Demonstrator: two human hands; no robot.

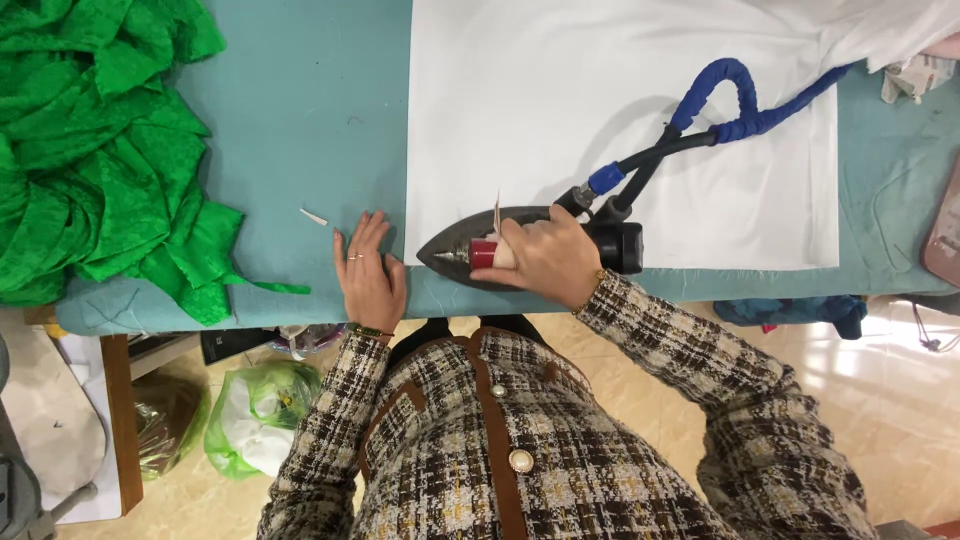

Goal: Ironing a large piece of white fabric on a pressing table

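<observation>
— Where are the hands, taking the iron point(520, 245) as the mark?

— The right hand point(545, 258) is wrapped over the iron's handle, fingers curled shut round it, wrist bent back toward the body in a checked tweed sleeve. The iron lies flat on the near edge of the white cloth point(600, 100), its pointed nose turned toward the left hand point(370, 275).

— And that left hand?

— It lies flat, palm down, fingers spread and holding nothing, just beside the iron's nose, on the teal bench point(300, 110) cover next to the cloth's corner. The two hands are close but apart.

— What else lies about the iron?

— Behind its heel a black hose rises and joins a blue-wrapped cable point(735, 100) that loops over the white cloth, away from the person. Beyond the left hand, on the far side from the iron, a small pale scrap point(314, 216) sits on the cover, and farther that way a heap of green fabric point(90, 150) fills the bench's end.

— Anything in the iron's way?

— Just ahead of its nose is the cloth's edge, and then the resting left hand.
</observation>
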